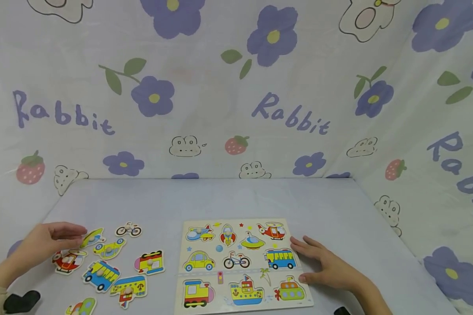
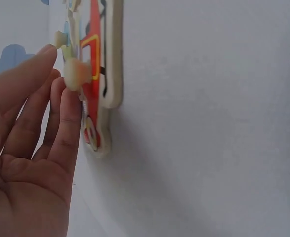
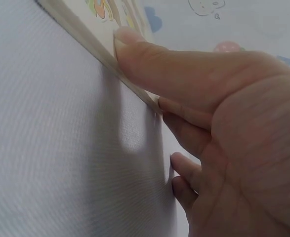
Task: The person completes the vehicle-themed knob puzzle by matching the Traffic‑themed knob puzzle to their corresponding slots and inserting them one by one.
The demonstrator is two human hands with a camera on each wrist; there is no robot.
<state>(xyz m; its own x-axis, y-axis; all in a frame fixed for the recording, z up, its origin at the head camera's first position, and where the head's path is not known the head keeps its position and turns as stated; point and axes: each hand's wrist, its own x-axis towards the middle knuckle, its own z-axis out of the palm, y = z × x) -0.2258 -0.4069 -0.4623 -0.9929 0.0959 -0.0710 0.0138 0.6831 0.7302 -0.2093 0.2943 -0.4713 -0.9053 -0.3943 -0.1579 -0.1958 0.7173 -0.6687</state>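
Observation:
My left hand (image 1: 49, 243) reaches over the loose wooden knob pieces, fingertips right at the yellow-green flying saucer piece (image 1: 93, 237). The left wrist view has the thumb near a small knob (image 2: 61, 39), apart from the other fingers, with the red helicopter piece (image 2: 93, 74) beside them. In the head view that helicopter piece lies just below the hand. My right hand (image 1: 331, 264) rests at the right edge of the puzzle board (image 1: 220, 296). Its thumb lies on the board's top and a finger touches the edge. Knobbed airplane (image 1: 200, 233) and rocket (image 1: 227, 236) pieces sit in the board.
Around the left hand lie loose pieces: a bicycle (image 1: 128, 229), a yellow car (image 1: 109, 248), a bus (image 1: 101, 276), a train (image 1: 150, 262), a ship (image 1: 130, 289) and a submarine (image 1: 81, 306). A patterned cloth (image 1: 205, 118) hangs behind the table (image 1: 236, 199).

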